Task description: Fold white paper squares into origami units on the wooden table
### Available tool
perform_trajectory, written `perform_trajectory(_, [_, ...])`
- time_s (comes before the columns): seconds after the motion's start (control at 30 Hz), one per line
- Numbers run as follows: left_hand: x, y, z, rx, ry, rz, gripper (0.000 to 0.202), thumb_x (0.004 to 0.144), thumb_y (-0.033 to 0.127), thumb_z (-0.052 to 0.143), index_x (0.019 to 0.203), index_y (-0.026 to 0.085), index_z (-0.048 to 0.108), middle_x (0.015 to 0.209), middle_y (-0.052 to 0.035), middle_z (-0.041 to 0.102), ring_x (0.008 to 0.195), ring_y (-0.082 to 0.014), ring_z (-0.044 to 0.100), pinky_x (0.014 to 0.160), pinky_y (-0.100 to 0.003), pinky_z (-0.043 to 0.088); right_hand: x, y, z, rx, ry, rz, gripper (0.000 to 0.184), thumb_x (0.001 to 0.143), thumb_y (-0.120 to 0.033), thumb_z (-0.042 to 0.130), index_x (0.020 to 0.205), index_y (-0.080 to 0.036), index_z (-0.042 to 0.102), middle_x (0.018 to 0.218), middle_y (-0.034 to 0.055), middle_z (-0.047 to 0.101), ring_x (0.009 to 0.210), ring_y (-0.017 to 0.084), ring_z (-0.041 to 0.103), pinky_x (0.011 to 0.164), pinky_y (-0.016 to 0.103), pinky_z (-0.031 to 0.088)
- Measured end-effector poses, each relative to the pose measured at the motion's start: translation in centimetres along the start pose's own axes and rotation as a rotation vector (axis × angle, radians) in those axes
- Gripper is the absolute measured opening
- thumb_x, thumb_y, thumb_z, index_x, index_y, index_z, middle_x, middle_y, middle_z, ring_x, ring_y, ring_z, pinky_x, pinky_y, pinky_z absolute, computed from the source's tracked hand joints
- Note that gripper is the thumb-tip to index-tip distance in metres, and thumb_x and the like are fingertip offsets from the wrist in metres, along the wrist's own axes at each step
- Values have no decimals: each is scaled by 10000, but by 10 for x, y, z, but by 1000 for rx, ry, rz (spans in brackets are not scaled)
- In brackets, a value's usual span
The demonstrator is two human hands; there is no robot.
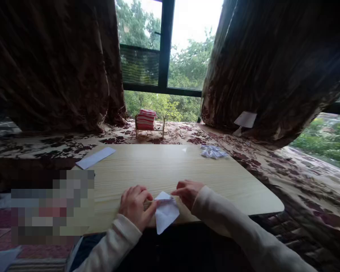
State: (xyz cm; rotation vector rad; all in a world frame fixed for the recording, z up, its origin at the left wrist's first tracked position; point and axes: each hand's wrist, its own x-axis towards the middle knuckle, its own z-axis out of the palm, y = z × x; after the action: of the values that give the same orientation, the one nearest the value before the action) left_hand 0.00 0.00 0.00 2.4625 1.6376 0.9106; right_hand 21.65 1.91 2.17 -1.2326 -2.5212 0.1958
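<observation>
A small folded sheet of white paper (pixel 167 217) is held at the front edge of the pale wooden table, its lower point sticking out past the edge. My left hand (pixel 136 206) grips its left side, thumb on top and fingers curled beneath. At its upper right corner, my right hand (pixel 188 192) has the thumb and forefinger pinched together at a crease. The upper part of the paper is folded into a peak. The undersides of the fingers are hidden.
Flat white paper strips (pixel 95 157) lie at the table's (pixel 147 166) back left. A pile of small folded paper pieces (pixel 213 152) sits at back right. Beyond stand a small rack (pixel 149 129) with a pink striped stack (pixel 146 118) and a white lamp (pixel 245 119). The lower left is blurred out.
</observation>
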Motion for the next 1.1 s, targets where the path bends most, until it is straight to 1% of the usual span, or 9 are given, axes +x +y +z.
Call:
perform_trajectory(0.1, [1, 4, 6, 8, 11, 26, 96, 685, 292, 552, 682, 196, 562, 791, -31, 551, 836, -217, 493, 810, -409, 329, 19, -10, 0, 23, 13, 94, 264, 753, -164, 491, 951, -211, 660, 814, 41, 622, 632, 130, 555, 579, 231, 393])
perform_trajectory(0.17, [0, 6, 8, 11, 27, 39, 79, 687, 276, 544, 681, 198, 555, 793, -31, 551, 834, -215, 490, 802, -402, 334, 27, -16, 3, 41, -28, 123, 235, 731, -225, 555, 945, -203, 650, 797, 36, 609, 619, 127, 540, 569, 232, 386])
perform_trajectory(0.27, [-3, 6, 7, 9, 45, 53, 72, 695, 272, 533, 686, 204, 556, 806, -33, 552, 832, -215, 486, 799, -400, 337, 29, -21, 6, 70, -75, 132, 220, 668, -191, 623, 888, -191, 631, 768, 24, 581, 648, 129, 517, 586, 231, 382])
perform_trajectory(0.43, [-5, 7, 4, -22, 42, 42, 52, 674, 253, 557, 680, 201, 550, 817, -35, 558, 836, -218, 497, 823, -415, 334, 20, -21, 9, 203, -21, 164, 220, 625, -153, 640, 830, -187, 567, 774, -11, 552, 659, 110, 480, 585, 210, 380])
perform_trajectory(0.57, [-10, 7, -1, -112, 59, 32, 61, 641, 203, 583, 683, 195, 539, 842, -39, 582, 872, -225, 507, 837, -419, 342, 13, -19, 21, 331, 22, 179, 156, 585, -99, 607, 706, -185, 557, 585, -62, 497, 521, 77, 435, 480, 180, 334])
perform_trajectory(0.73, [-18, 15, -16, -444, 30, -51, 26, 700, 184, 521, 711, 192, 544, 816, -22, 610, 850, -189, 552, 804, -343, 410, -4, -32, 23, 499, 363, 25, 91, 632, -102, 557, 681, -174, 531, 594, -27, 538, 538, 93, 480, 489, 202, 371])
perform_trajectory(0.87, [-17, 29, -33, -673, 58, -238, 155, 726, 239, 534, 863, 199, 596, 792, -3, 638, 821, -170, 585, 797, -293, 430, -15, -49, 7, 535, 467, -52, 111, 687, -75, 532, 727, -177, 516, 666, 1, 567, 596, 105, 517, 533, 224, 401])
perform_trajectory(1.0, [-14, 39, -47, -767, -20, -138, 163, 760, 241, 517, 848, 192, 645, 813, -22, 644, 808, -160, 592, 763, -254, 448, -16, -61, -4, 516, 527, -90, 145, 699, -51, 522, 756, -184, 521, 697, 9, 577, 610, 108, 515, 531, 226, 411])
perform_trajectory(1.1, [-12, 43, -54, -785, -25, -79, 150, 772, 216, 515, 806, 193, 659, 788, -16, 633, 770, -140, 591, 709, -218, 455, -16, -66, -8, 450, 566, -132, 185, 731, -53, 515, 847, -191, 559, 752, 25, 591, 661, 118, 531, 582, 240, 436])
